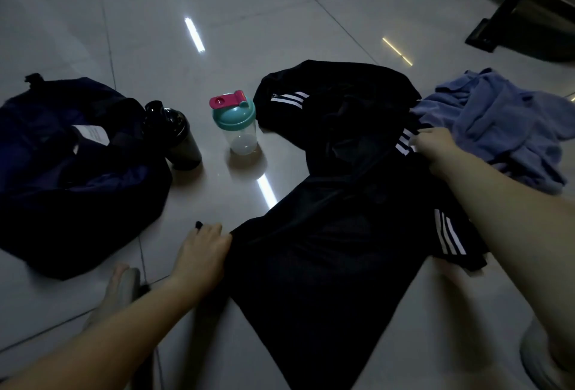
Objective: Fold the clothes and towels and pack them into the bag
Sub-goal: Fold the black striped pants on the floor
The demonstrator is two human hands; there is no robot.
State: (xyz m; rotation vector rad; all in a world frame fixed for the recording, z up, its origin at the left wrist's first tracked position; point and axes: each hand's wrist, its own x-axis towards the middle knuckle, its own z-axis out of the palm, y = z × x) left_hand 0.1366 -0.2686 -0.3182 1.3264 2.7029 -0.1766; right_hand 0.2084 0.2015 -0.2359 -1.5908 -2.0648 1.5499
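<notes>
1. the bag [77, 172] lies on the floor [217, 32] at the far left.
2. a bottle [179, 137] sits against the bag's right edge. a shaker cup [236, 128] stands upright to the bottle's right, apart from it.
3. the shirt [311, 265] lies spread in the middle, with a second garment [336, 100] behind it, touching its far end.
4. the towel [504, 128] lies heaped at the right, beside both.
5. the left hand [202, 249] grips the shirt's left edge. the right hand [435, 147] pinches its far right part, just beside the towel.
</notes>
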